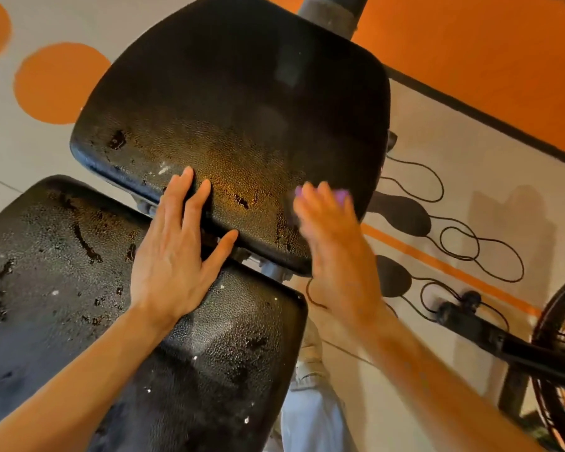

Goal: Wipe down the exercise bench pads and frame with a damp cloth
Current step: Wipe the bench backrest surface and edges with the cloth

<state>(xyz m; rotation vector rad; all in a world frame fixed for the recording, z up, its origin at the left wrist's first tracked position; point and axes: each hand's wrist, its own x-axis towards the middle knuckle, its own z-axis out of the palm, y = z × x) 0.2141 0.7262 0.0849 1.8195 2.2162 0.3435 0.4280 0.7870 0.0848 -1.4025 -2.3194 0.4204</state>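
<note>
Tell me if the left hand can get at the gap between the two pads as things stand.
Probably yes. The left hand already lies flat across the gap, fingers on the upper pad, palm on the lower pad. Nothing blocks it, but it holds no cloth; the purple cloth is under the right hand.

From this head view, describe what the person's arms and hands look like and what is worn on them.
Both forearms are bare: no sleeves, gloves, watch or rings show. The left hand is sharp, with short, unpainted nails. The right hand is motion-blurred, so its nails cannot be made out. Below, light blue trousers show beside the bench.
</note>
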